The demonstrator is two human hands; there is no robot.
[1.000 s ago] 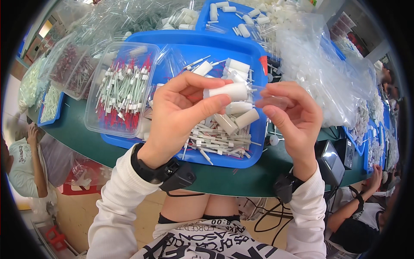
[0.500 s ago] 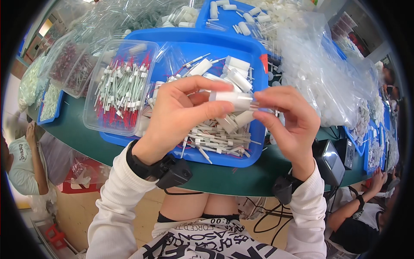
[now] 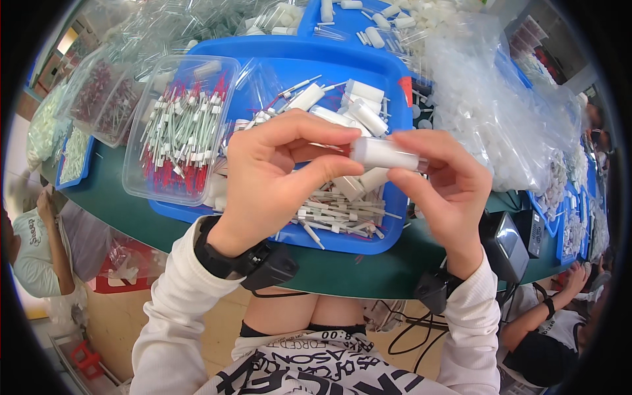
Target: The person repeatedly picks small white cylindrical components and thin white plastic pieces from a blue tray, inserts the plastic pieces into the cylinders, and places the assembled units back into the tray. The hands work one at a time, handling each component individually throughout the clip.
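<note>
A white foam-like cylinder in a clear sleeve [image 3: 388, 155] lies level above the blue tray, pinched at its right part by my right hand [image 3: 454, 178]. My left hand [image 3: 276, 158] is closed at the cylinder's left end. A thin piece with red on it [image 3: 339, 149] shows between its thumb and forefinger; the fingers hide most of it. Below, the blue tray [image 3: 289, 49] bears more sleeved white cylinders [image 3: 365, 115] and a heap of thin white sticks with red wires [image 3: 342, 214].
A clear plastic box [image 3: 135, 174] full of white sticks with red wires sits on the tray's left. To the right lies a big clear bag [image 3: 487, 99] of white pieces. A dark device [image 3: 503, 247] stands on the green table edge [image 3: 329, 280]. Other people sit at both sides.
The cylinder has shifted right, from my left fingers into the grip of my right hand. My left fingers now pinch at its left end, where red shows.
</note>
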